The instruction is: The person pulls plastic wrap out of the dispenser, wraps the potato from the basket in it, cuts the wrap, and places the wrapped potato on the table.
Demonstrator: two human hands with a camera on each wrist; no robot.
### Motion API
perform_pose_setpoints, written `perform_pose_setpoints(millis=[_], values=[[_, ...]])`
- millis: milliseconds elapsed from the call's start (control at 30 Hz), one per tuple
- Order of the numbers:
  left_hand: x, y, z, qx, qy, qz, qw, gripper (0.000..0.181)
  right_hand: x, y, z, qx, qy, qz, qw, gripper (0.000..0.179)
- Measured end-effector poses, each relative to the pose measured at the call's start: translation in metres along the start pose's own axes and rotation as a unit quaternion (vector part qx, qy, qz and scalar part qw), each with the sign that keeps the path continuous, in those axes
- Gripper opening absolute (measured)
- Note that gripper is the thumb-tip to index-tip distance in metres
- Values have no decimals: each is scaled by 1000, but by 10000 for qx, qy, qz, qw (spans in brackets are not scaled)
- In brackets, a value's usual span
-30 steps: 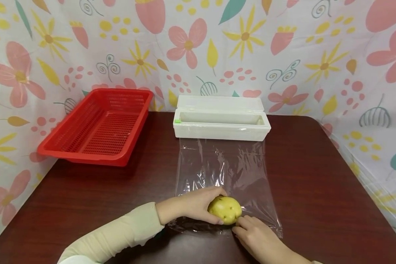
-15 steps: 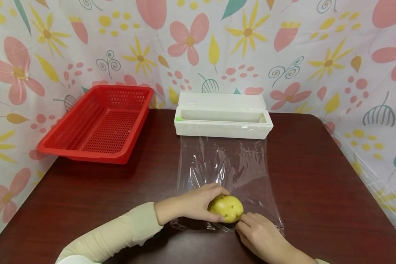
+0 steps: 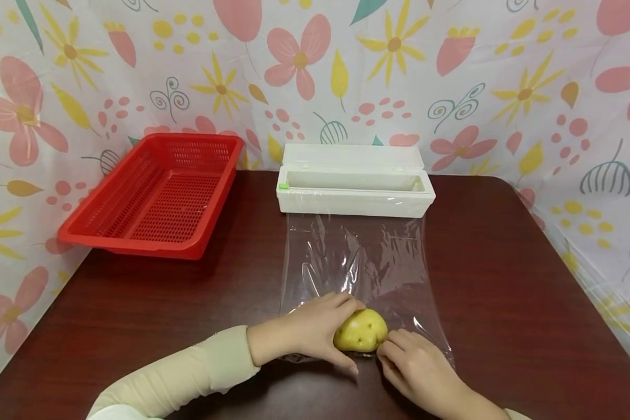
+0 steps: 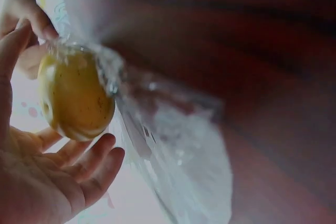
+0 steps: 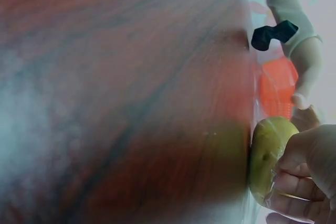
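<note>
A yellow potato (image 3: 361, 331) lies on the near end of a sheet of clear cling film (image 3: 325, 256), which runs back to a white dispenser box (image 3: 354, 204). My left hand (image 3: 317, 329) is spread at the potato's left side. Its thumb stands away from the potato, and the left wrist view shows loosely bent fingers (image 4: 97, 174) beside the potato (image 4: 79, 95). At the potato's right end my right hand (image 3: 417, 367) pinches the film's near edge; in the right wrist view its fingers (image 5: 299, 184) curl with film against the potato (image 5: 268, 156).
A red plastic basket (image 3: 131, 245) with a perforated bottom stands at the back left of the dark wooden table (image 3: 504, 280). The white box has its lid (image 3: 352, 156) raised at the back. A flowered sheet (image 3: 315, 64) hangs behind the table.
My left thumb has come off the potato and moved toward the near side. The film's near edge has risen against the potato. My right hand has shifted slightly right.
</note>
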State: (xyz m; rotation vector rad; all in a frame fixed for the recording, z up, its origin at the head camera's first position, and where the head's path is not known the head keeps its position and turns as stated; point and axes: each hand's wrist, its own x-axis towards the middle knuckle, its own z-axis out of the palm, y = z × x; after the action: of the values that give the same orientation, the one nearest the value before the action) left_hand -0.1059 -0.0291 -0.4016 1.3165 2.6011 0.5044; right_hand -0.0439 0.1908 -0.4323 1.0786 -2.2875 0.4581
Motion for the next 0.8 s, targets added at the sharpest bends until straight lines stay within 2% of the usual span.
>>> perform_pose_setpoints(millis=[200,500,633,800], values=[[-2,4,3,678,65,16,9977,101,2,-1,-2,64,88,248,9996,40],[-2,5,8,1481,248,192,9885,97,3,-1,-2,134,158,419,9989,41],[-3,6,9,1674,267,201,9853,91,5,-1,-2,174,162,421,9988,39],[-4,6,8,1657,207,187,9858,88,5,-2,-3,242,88,494,9984,38]])
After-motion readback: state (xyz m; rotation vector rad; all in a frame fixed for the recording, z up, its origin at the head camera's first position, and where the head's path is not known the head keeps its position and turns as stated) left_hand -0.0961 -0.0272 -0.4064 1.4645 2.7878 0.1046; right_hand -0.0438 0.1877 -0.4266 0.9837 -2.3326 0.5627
